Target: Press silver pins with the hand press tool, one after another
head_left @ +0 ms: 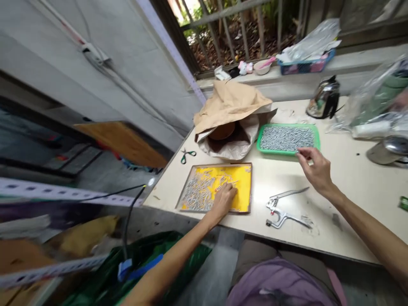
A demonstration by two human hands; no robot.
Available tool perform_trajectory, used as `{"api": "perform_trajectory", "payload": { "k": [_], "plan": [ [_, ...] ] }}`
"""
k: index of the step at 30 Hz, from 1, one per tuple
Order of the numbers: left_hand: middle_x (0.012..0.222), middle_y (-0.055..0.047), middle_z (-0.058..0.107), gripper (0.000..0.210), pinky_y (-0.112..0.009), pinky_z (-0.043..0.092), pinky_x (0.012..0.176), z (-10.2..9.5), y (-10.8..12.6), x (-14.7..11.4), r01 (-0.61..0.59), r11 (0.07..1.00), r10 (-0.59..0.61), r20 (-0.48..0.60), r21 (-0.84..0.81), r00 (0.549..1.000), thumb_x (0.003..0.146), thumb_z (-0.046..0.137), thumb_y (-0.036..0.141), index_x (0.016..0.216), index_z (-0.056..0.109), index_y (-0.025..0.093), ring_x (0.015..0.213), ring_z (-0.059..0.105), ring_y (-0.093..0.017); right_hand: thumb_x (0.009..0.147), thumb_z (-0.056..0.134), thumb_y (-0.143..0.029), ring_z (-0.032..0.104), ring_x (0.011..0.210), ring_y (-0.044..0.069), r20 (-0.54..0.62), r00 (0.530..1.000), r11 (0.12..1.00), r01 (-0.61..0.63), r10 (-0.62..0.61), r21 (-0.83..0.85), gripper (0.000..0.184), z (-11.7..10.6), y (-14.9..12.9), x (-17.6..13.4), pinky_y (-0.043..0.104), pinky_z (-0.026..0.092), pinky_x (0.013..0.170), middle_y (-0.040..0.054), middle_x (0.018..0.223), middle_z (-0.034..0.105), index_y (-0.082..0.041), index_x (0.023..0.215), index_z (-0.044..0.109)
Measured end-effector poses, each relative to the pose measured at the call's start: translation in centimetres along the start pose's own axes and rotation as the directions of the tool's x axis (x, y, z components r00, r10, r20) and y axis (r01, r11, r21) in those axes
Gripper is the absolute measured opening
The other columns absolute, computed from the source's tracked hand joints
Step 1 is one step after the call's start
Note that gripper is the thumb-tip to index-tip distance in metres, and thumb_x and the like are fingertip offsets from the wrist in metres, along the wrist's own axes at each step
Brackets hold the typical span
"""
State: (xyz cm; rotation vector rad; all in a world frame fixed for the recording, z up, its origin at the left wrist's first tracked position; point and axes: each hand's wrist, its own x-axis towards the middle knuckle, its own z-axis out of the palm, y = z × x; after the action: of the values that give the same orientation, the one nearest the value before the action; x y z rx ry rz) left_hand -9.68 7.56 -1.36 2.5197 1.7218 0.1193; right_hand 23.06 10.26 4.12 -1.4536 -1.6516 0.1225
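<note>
My left hand (pixel 224 197) reaches into a shallow tray with a yellow bottom (pixel 244 187). Its fingers are curled down among small slender metal pieces (pixel 199 191), and what they grip is hidden. Over the near right rim of a green tray (pixel 316 138), my right hand (pixel 315 168) pinches a small metal piece at its fingertips, too small to name exactly. Many similar grey metal pieces (pixel 287 138) fill the green tray. Hand pliers (pixel 280 212) with spread handles lie on the table between my forearms.
Green-handled scissors (pixel 188 155) lie by the table's left edge. An open brown paper bag (pixel 232 106) stands behind the yellow tray. A metal kettle (pixel 323 97), a steel vessel (pixel 387 151) and plastic bags (pixel 379 100) occupy the back right. A blue basket (pixel 302 67) sits on the windowsill.
</note>
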Motion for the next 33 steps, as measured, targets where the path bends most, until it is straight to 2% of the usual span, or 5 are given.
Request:
{"api": "perform_trajectory", "payload": {
  "k": [7,11,15,20,33],
  "plan": [
    [0.077,-0.006,0.067,0.021,-0.033,0.050,0.074,-0.8,0.2,0.1,-0.013,0.971,-0.015,-0.116,-0.240,0.993,0.085,0.050,0.021,0.072,0.066,0.022,0.081,0.061,-0.021,0.095,0.041,-0.035,0.062,0.087,0.024,-0.005,1.000,0.977,-0.028,0.028,-0.212,0.032,-2.9,3.3,4.0,0.041,0.049,0.079,0.0117,0.103,0.068,-0.019,0.113,0.061],
    [0.077,-0.005,0.072,0.023,-0.027,0.051,0.062,-2.5,4.1,-0.8,0.205,0.765,-0.179,0.104,-0.611,0.978,0.080,0.058,0.036,0.078,0.073,0.018,0.071,0.065,-0.018,0.097,0.040,-0.033,0.064,0.087,0.021,0.259,0.966,0.997,0.022,-0.002,-0.076,0.030,-4.5,1.0,-2.7,0.035,0.052,0.075,0.0094,0.102,0.067,-0.020,0.108,0.064],
    [0.066,-0.003,0.070,0.028,-0.021,0.042,0.047,-2.1,9.1,-1.3,0.409,0.577,-0.169,0.386,-0.707,0.907,0.076,0.063,0.040,0.083,0.075,0.015,0.055,0.059,-0.013,0.097,0.041,-0.036,0.065,0.084,0.020,0.603,0.796,0.997,0.080,-0.052,-0.021,0.031,-5.4,-0.5,-10.8,0.032,0.054,0.068,0.0094,0.098,0.064,-0.018,0.109,0.063],
    [0.067,-0.004,0.073,0.016,-0.021,0.046,0.056,-0.4,11.9,-1.3,0.438,0.608,-0.159,0.440,-0.662,0.884,0.071,0.067,0.027,0.072,0.074,0.013,0.062,0.063,-0.014,0.097,0.038,-0.028,0.064,0.077,0.018,0.665,0.747,0.987,0.084,0.029,-0.137,0.028,-4.9,-0.7,-16.1,0.030,0.053,0.061,0.0081,0.097,0.062,-0.019,0.114,0.059],
    [0.051,0.002,0.059,0.022,-0.020,0.034,0.052,-1.1,11.9,-0.8,0.505,0.699,-0.188,0.550,-0.506,0.813,0.069,0.064,0.031,0.065,0.073,0.011,0.054,0.050,-0.010,0.096,0.040,-0.019,0.060,0.071,0.016,0.636,0.768,0.968,0.103,0.068,-0.228,0.022,-4.1,-0.9,-16.5,0.026,0.045,0.055,0.0057,0.089,0.059,-0.019,0.100,0.062]
  ]
}}
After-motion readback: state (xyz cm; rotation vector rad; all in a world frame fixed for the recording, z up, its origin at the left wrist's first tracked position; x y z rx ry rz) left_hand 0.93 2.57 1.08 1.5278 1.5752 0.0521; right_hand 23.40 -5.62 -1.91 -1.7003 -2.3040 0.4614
